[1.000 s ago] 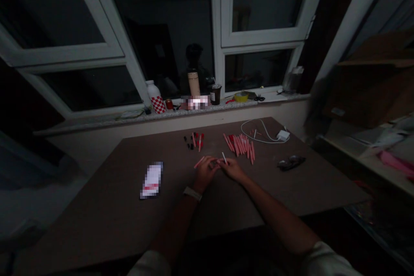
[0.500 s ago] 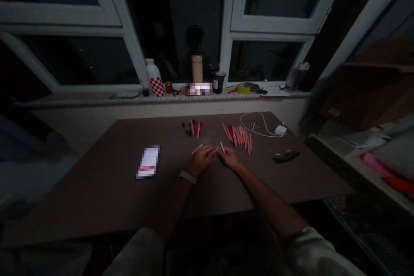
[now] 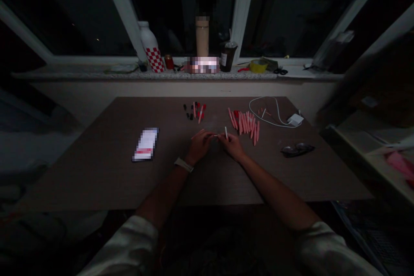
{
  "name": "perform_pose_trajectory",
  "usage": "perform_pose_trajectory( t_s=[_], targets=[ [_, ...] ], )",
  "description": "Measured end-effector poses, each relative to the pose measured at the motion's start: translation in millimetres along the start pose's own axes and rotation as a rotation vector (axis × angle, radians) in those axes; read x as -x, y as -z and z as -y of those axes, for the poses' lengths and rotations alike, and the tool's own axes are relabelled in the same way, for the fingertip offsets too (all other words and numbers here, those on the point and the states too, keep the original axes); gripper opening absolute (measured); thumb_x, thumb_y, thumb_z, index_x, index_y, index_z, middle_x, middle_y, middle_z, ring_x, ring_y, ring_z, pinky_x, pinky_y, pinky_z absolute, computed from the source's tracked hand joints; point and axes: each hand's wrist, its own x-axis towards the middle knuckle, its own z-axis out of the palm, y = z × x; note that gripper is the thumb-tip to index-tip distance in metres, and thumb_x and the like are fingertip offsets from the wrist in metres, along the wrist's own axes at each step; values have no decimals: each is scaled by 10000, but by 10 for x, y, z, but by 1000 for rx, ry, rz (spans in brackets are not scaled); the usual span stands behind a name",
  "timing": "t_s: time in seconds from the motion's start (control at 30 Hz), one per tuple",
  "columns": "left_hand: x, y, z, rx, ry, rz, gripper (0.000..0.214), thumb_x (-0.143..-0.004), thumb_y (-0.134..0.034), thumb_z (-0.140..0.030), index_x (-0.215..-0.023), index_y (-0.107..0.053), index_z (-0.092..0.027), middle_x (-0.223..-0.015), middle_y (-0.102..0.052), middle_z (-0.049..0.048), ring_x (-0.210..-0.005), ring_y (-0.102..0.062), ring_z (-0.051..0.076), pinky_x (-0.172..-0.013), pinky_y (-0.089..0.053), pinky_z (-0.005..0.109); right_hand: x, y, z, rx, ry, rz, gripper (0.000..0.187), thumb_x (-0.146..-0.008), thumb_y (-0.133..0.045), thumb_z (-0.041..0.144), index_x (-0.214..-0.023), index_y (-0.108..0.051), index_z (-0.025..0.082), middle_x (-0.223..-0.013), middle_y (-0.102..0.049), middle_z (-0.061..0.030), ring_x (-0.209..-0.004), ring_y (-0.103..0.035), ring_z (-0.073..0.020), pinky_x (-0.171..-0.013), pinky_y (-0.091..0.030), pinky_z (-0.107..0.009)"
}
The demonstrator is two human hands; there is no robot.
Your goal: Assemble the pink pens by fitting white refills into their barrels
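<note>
Near the table's (image 3: 97,181) middle, 2 hands meet at a white stick (image 3: 226,133)

Far left of the stick lies a blurred packet (image 3: 145,144). Nearer, the left hand (image 3: 199,146) slants in, fingers curled, its grip unclear, a thin pink tube (image 3: 197,134) just beyond. At the stick, the right hand (image 3: 231,145) seems pinched on it, holding it upright. It looks light and stiff, best held low. Right of it lie a pile of pink tubes (image 3: 244,123) and glasses (image 3: 297,149).

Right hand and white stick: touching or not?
Touching: the head view shows the lower end of the white stick meeting the fingers of the right hand, with no gap visible.
</note>
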Motion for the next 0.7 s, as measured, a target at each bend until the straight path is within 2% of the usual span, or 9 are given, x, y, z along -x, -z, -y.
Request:
perform_pose_trajectory(
  t_s=[0.1, 0.27, 0.43, 0.57, 0.7],
  targets=[
    [5, -5, -12, -11, 19, 22, 187, -940, -550, -311, -987, -681, -186, -953, -709, 29, -845, -650, 156, -1091, -366, 392, -14, 0, -4, -17, -8, 18, 326, -789, -645, 478, -842, -739, 171, -684, -675, -7, -572, -531, -127, -561, -404, -239],
    [5, 2, -37, 17, 109, -1, 203, -910, -600, -365, -952, -694, -190, -884, -716, 18, -728, -643, 138, -1004, -443, 351, -15, -10, -27, 5, -38, -51, 295, -790, -652, 457, -834, -744, 181, -693, -686, -15, -614, -575, -150, -578, -429, -253],
    [-5, 33, -27, 40, 156, -47, 219, -903, -607, -383, -955, -706, -194, -903, -729, 27, -744, -670, 149, -913, -507, 333, -2, -22, -35, -55, -53, -76, 266, -786, -676, 421, -876, -741, 179, -788, -717, -30, -695, -618, -163, -639, -461, -265],
    [-5, 32, -22, 35, 137, -40, 200, -887, -631, -369, -945, -732, -207, -879, -746, 18, -820, -691, 172, -1018, -469, 387, 13, -25, -9, -6, -51, -36, 260, -781, -691, 404, -904, -747, 182, -800, -725, -34, -709, -633, -173, -648, -468, -273],
    [5, 25, -1, 53, 140, -50, 184, -865, -661, -361, -919, -743, -206, -898, -753, 18, -975, -682, 206, -1055, -455, 420, 25, -16, 44, 7, -57, 64, 266, -807, -669, 410, -953, -749, 203, -872, -745, -35, -783, -664, -188, -722, -487, -291]
  ],
)
